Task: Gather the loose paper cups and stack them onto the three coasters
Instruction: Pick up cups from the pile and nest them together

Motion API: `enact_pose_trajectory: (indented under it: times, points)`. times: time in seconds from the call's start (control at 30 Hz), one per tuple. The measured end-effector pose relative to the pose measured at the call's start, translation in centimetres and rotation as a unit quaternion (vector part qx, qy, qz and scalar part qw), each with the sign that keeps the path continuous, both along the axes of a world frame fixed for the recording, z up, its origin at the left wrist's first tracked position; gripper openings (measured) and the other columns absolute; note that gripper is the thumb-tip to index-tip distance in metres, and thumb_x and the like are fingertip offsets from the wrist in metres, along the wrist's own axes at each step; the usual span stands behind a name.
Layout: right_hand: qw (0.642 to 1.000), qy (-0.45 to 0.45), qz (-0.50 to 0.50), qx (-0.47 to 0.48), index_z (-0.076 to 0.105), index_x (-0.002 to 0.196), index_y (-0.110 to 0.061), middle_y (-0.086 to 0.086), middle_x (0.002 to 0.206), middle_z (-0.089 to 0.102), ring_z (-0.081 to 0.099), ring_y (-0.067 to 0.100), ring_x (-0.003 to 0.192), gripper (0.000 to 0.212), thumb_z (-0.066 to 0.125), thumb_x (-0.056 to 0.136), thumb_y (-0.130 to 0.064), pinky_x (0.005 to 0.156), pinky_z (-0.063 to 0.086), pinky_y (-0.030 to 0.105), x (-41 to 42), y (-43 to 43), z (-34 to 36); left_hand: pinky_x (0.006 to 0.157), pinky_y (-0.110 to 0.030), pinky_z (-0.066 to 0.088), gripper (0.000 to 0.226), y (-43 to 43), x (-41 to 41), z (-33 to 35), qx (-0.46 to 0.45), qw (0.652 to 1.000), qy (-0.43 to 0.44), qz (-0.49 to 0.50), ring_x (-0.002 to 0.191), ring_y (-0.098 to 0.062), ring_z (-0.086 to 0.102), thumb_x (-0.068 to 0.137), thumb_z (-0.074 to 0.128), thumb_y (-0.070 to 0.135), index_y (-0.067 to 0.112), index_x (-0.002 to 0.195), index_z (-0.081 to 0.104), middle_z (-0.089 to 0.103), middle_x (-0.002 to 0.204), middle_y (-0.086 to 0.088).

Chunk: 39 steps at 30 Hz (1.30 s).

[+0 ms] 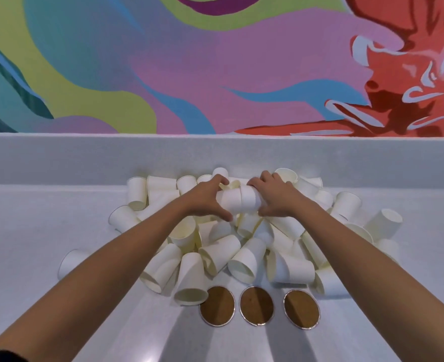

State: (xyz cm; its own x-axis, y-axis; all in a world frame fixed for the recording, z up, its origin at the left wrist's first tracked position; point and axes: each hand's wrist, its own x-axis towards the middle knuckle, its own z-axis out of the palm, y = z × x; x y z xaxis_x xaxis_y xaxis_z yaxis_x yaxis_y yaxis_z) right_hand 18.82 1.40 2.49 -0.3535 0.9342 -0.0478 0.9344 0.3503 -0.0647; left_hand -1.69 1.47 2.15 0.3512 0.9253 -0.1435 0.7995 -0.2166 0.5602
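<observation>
Three brown, shiny-rimmed coasters point(257, 305) lie in a row on the pale counter point(58, 218), just before a heap of plain white paper cups point(244, 259) tumbled on their sides. Over the heap, the left hand point(205, 198) and right hand point(277, 198) grip two nested cups point(237, 201) held sideways, fingers curled round them.

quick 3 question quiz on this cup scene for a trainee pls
1. How many coasters lie in front of the cup pile?
2. True or false: a stack already stands upright on one of them.
3. The left hand and right hand grip:
A) a coaster
B) cups held sideways above the pile
C) nothing

Key: 1 three; 2 false; 3 B
</observation>
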Motion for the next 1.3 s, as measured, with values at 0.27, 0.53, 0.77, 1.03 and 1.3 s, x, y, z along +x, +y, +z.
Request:
enact_pose_trajectory:
  times: [0.27, 0.53, 0.77, 1.03, 1.3]
  points:
    - [0.995, 0.088, 0.022, 0.028, 0.044, 0.136, -0.024, 0.007, 0.130, 0.043, 0.046, 0.024, 0.116, 0.077, 0.083, 0.070, -0.023, 0.095, 0.046, 0.035, -0.7, -0.4, 1.2, 0.088, -0.029, 0.051, 0.089, -0.3, 2.3, -0.6, 0.000, 0.992, -0.121, 0.048, 0.105, -0.018, 0.052, 0.066, 0.086, 0.040, 0.024, 0.138, 0.036, 0.049, 0.122, 0.001]
    - [0.991, 0.102, -0.088, 0.001, 0.038, 0.140, -0.018, 0.012, 0.134, 0.039, 0.043, 0.030, 0.123, 0.069, 0.065, 0.077, -0.005, 0.092, 0.047, 0.038, 3.4, 0.6, -0.8, 0.077, -0.027, 0.051, 0.068, 0.9, 2.5, -3.0, -0.019, 0.976, -0.177, 0.127, 0.098, -0.018, 0.054, 0.067, 0.085, 0.040, 0.021, 0.122, 0.049, 0.055, 0.111, 0.000]
    - [0.976, -0.218, -0.002, -0.027, 0.047, 0.136, -0.020, 0.009, 0.138, 0.037, 0.032, 0.030, 0.126, 0.043, 0.049, 0.095, -0.029, 0.096, 0.033, 0.037, 4.6, -0.4, -5.4, 0.088, -0.038, 0.054, 0.073, 1.4, 2.0, -4.5, -0.049, 0.972, -0.189, 0.134, 0.104, -0.020, 0.055, 0.061, 0.088, 0.038, 0.023, 0.121, 0.050, 0.055, 0.112, 0.001]
    - [0.998, -0.015, -0.061, -0.022, 0.060, 0.116, -0.016, 0.010, 0.124, 0.038, 0.032, 0.033, 0.118, 0.029, 0.054, 0.090, -0.026, 0.093, 0.038, 0.043, 4.3, 1.3, -1.9, 0.089, -0.038, 0.054, 0.072, 1.4, 1.6, -4.3, -0.058, 0.967, -0.208, 0.138, 0.102, -0.018, 0.054, 0.063, 0.088, 0.034, 0.024, 0.122, 0.048, 0.054, 0.111, 0.002]
    - [0.913, 0.377, -0.153, -0.026, 0.058, 0.080, -0.010, 0.008, 0.112, 0.041, 0.049, 0.023, 0.092, 0.021, 0.076, 0.078, -0.020, 0.066, 0.046, 0.020, 3.5, 1.0, 0.1, 0.090, -0.036, 0.054, 0.064, 0.7, 1.8, -3.0, -0.074, 0.955, -0.253, 0.139, 0.104, -0.021, 0.054, 0.069, 0.085, 0.030, 0.019, 0.119, 0.046, 0.052, 0.111, -0.002]
